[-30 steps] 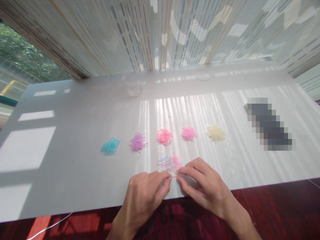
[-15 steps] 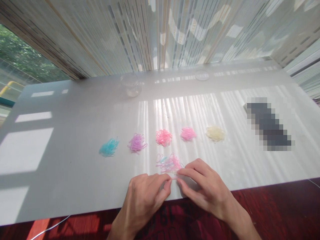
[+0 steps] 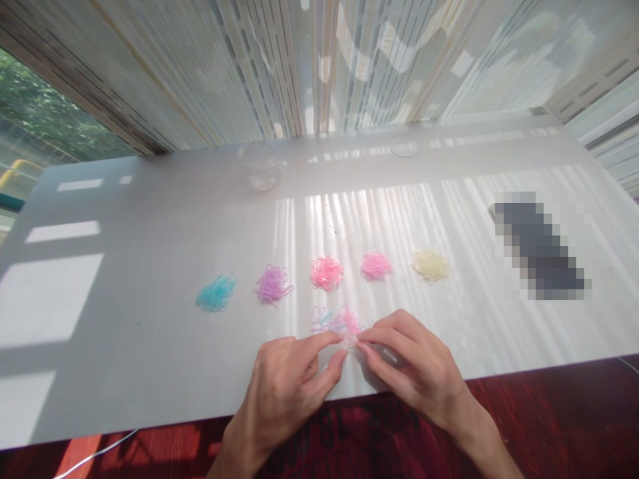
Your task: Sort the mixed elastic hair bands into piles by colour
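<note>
A mixed pile of small pink, lilac and blue elastic bands (image 3: 344, 319) lies just beyond my fingertips. My left hand (image 3: 294, 376) is at its near left side, index finger and thumb spread apart with nothing visibly gripped. Close by on the right, my right hand (image 3: 417, 362) has its thumb and index fingertips drawn together at the pile's edge. What it pinches, if anything, is too small to make out. Behind the mixed pile runs a row of sorted bands: blue (image 3: 216, 293), purple (image 3: 273, 285), coral pink (image 3: 327, 273), light pink (image 3: 376, 266) and pale yellow (image 3: 430, 265).
The white table (image 3: 150, 372) carries a clear round container (image 3: 259, 169) at the back and a clear lid (image 3: 404, 146) right of it. A pixelated dark object (image 3: 542, 246) lies on the right. A striped curtain (image 3: 299, 66) borders the far edge.
The left thumb and index finger have parted from their pinch. My right finger and thumb have closed together. Both hands have shifted slightly toward the mixed pile.
</note>
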Tool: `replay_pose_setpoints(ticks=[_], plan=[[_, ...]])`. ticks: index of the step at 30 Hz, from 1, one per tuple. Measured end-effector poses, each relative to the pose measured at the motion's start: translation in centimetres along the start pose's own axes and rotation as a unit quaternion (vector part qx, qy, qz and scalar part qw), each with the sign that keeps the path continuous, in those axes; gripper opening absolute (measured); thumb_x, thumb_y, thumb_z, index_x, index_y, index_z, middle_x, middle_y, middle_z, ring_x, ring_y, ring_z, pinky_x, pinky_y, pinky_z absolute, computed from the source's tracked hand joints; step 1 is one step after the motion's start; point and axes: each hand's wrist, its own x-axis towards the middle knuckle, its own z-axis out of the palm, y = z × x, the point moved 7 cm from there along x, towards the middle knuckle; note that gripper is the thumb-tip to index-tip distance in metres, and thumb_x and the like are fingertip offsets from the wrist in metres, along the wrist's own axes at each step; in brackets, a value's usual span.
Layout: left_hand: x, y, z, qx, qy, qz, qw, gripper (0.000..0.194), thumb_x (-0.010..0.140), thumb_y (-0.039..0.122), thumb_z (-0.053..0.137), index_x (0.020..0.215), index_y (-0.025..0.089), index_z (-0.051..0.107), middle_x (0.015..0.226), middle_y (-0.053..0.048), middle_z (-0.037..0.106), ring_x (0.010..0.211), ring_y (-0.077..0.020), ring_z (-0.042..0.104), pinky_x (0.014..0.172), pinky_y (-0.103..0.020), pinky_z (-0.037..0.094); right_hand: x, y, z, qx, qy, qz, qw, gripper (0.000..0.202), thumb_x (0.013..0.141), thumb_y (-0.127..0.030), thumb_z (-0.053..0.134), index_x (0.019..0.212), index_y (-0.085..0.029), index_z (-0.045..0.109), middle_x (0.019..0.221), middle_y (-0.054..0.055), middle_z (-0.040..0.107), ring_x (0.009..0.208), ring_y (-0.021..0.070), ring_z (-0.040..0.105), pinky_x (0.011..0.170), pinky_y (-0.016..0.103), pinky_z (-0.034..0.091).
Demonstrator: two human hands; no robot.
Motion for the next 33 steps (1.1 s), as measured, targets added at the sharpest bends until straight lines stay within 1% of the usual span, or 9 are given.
replay_pose_setpoints(ticks=[2,8,14,17,20,22,26,29,33], plan=[[0.0,0.0,-0.2,-0.001,0.004,0.0,1.0,0.01,0.097,0.025,0.069,0.104,0.019,0.072,0.052,0.009,0.054,0.044,-0.0088,0.05,0.049,-0.024,0.036,0.0,0.0,0.0,0.005,0.003,-0.002,1.0,0.015,0.098,-0.015,0.063,0.109,-0.022,0.07,0.089,0.004,0.069,0.08,0.0163,0.067,0.071,0.029,0.06],[-0.1,-0.1,-0.2,0.0,0.013,-0.002,1.0,0.006,0.096,0.022,0.07,0.1,0.019,0.073,0.055,0.007,0.058,0.045,-0.0091,0.05,0.05,-0.025,0.037,0.1,-0.1,0.0,0.021,0.001,-0.007,1.0,0.017,0.096,-0.013,0.064,0.11,-0.021,0.07,0.09,0.003,0.068,0.08,0.0156,0.067,0.071,0.027,0.059],[0.4,0.1,-0.5,-0.007,0.02,0.005,1.0,0.008,0.097,0.02,0.067,0.094,0.018,0.074,0.053,0.008,0.054,0.043,-0.0082,0.046,0.05,-0.024,0.037,0.3,0.0,0.1,0.031,0.013,-0.007,0.999,0.021,0.096,-0.012,0.065,0.114,-0.022,0.067,0.092,0.003,0.068,0.083,0.015,0.067,0.074,0.026,0.058],[1.4,-0.3,-1.4,0.02,0.048,0.007,0.999,0.009,0.097,0.021,0.068,0.095,0.016,0.075,0.052,0.008,0.053,0.043,-0.0071,0.044,0.049,-0.023,0.036,0.3,0.3,-0.2,0.016,0.039,-0.007,0.999,0.024,0.095,-0.012,0.067,0.117,-0.021,0.066,0.091,0.004,0.068,0.082,0.0159,0.066,0.073,0.027,0.058],[3.0,-1.1,-2.4,0.074,0.094,-0.01,0.993,0.01,0.096,0.022,0.07,0.095,0.015,0.077,0.05,0.009,0.05,0.043,-0.0067,0.045,0.05,-0.021,0.037,0.4,0.9,-0.2,0.005,0.046,0.0,0.999,0.019,0.096,-0.013,0.066,0.113,-0.021,0.067,0.088,0.003,0.067,0.08,0.0155,0.066,0.071,0.027,0.057],[4.1,-1.7,-2.7,0.097,0.114,-0.017,0.989,0.01,0.095,0.022,0.071,0.094,0.015,0.079,0.053,0.007,0.057,0.044,-0.0066,0.047,0.05,-0.021,0.039,0.4,1.2,-0.3,0.006,0.046,0.004,0.999,0.017,0.097,-0.013,0.065,0.111,-0.021,0.067,0.087,0.003,0.067,0.079,0.0149,0.065,0.071,0.027,0.056],[5.8,-2.2,-2.4,0.125,0.117,-0.014,0.985,0.017,0.097,0.022,0.067,0.088,0.017,0.081,0.059,0.004,0.069,0.044,-0.0073,0.051,0.048,-0.021,0.04,0.4,1.4,-0.3,0.013,0.047,0.005,0.999,0.016,0.097,-0.011,0.064,0.11,-0.02,0.067,0.087,0.003,0.067,0.078,0.0146,0.065,0.069,0.027,0.055],[6.1,-2.5,-2.0,0.134,0.105,-0.028,0.985,0.02,0.097,0.023,0.065,0.086,0.018,0.082,0.061,0.002,0.072,0.044,-0.008,0.053,0.046,-0.022,0.039,0.5,1.4,-0.5,0.02,0.051,0.006,0.998,0.015,0.097,-0.01,0.064,0.109,-0.02,0.067,0.086,0.003,0.067,0.077,0.0147,0.065,0.068,0.027,0.055],[6.0,-3.0,-1.9,0.137,0.098,-0.063,0.984,0.018,0.095,0.023,0.067,0.088,0.018,0.083,0.064,0.001,0.075,0.045,-0.0085,0.055,0.046,-0.023,0.038,0.7,1.5,-0.6,0.026,0.047,0.013,0.998,0.014,0.097,-0.012,0.064,0.107,-0.021,0.067,0.084,0.001,0.067,0.075,0.0138,0.065,0.067,0.026,0.054]])
